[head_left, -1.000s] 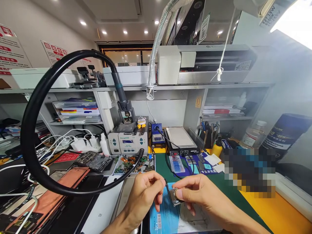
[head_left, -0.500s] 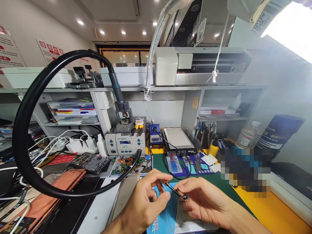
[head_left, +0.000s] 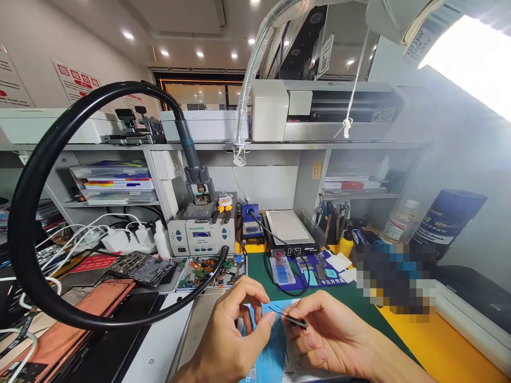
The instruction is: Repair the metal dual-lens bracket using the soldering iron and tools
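Note:
Low in the middle of the view, my right hand pinches a small flat dark electronic part edge-on between thumb and fingers. My left hand is curled beside it, thumb and forefinger closed on the thin strip at the part's left end. Both hands hover over a blue sheet lying on the green mat.
A thick black hose loops from the grey hot-air station. Trays of small parts, phone frames and copper-coloured panels lie left. A heating plate, tool cup, bottles and a blurred patch sit right.
The part has been turned from face-up to edge-on between my fingers. My hands have shifted slightly left and lower, and the camera has tilted a little.

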The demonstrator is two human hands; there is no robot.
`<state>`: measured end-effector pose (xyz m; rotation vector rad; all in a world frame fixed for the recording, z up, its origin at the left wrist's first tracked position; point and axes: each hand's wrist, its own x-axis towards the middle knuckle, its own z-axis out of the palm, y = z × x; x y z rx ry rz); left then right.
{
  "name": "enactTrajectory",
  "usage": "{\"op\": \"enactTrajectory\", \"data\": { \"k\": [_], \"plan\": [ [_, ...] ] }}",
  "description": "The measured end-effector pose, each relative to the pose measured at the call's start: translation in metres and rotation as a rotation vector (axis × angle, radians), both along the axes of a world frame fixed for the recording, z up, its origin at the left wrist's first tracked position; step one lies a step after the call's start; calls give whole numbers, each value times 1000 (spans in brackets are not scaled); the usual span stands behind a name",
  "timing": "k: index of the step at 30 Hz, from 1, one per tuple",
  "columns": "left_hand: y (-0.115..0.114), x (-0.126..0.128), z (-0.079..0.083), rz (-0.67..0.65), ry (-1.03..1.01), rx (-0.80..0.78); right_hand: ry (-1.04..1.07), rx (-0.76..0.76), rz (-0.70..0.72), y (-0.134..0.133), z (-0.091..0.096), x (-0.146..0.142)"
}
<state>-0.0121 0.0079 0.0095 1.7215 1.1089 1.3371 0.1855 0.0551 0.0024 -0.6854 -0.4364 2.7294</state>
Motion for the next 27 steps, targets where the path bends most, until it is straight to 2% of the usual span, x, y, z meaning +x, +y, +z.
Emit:
{"op": "enactTrajectory", "data": {
  "k": [3, 11, 27],
  "plan": [
    [-1, 0, 0, -1, 81, 76, 3, -17, 5, 0, 0, 0],
    [1, -1, 2, -28, 185, 143, -7, -15, -2, 0, -1, 0],
    [1, -6, -1, -46, 253, 179, -33, 36, -21, -2, 4, -2]
  ]
}}
